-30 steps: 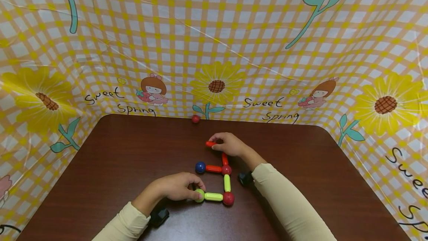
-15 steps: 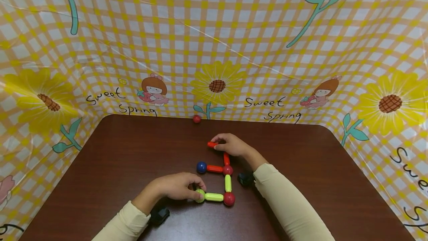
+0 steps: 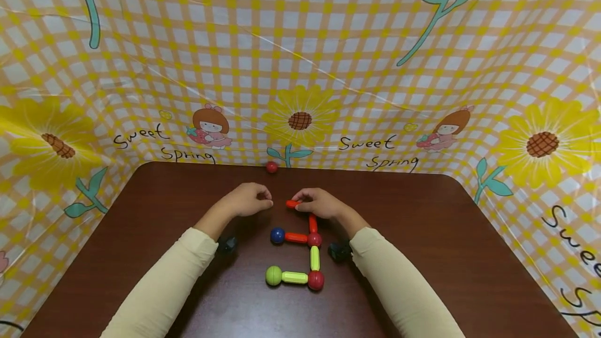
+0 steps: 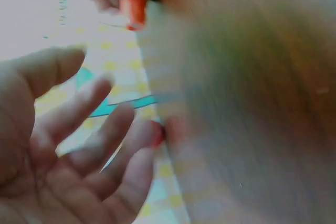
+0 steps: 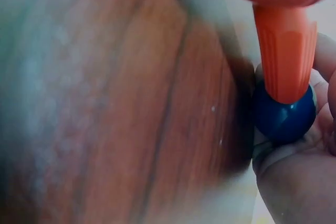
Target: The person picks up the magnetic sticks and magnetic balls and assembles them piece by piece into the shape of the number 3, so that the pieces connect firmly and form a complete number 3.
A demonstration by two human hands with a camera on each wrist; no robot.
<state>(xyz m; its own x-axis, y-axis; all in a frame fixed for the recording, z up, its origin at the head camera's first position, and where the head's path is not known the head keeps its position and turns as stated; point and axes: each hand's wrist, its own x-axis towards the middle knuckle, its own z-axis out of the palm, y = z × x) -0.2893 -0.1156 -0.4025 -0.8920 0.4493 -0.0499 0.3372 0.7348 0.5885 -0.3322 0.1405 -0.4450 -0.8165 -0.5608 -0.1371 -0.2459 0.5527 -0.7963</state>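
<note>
My left hand [image 3: 246,200] hovers over the far part of the table with loosely bent fingers and nothing in them. In the left wrist view its fingers [image 4: 123,124] are spread. My right hand [image 3: 321,203] grips a dark blue ball [image 5: 286,111] with an orange-red rod [image 5: 286,51] joined to it; the ball is hidden in the head view. Another orange-red rod [image 3: 293,204] sticks out left from that hand. Below it, a toy building chain runs through a red ball [image 3: 314,239], a yellow-green rod [image 3: 315,258], a second red ball [image 3: 315,280] and a yellow-green ball [image 3: 274,276].
A second blue ball [image 3: 277,235] ends the chain's middle branch. One loose red ball [image 3: 272,167] lies at the table's far edge, against the checked cloth [image 3: 300,67] that hangs around the brown table [image 3: 422,265].
My left hand has let go of the yellow-green ball and moved forward, to the left of my right hand. The right hand keeps its hold in nearly the same place.
</note>
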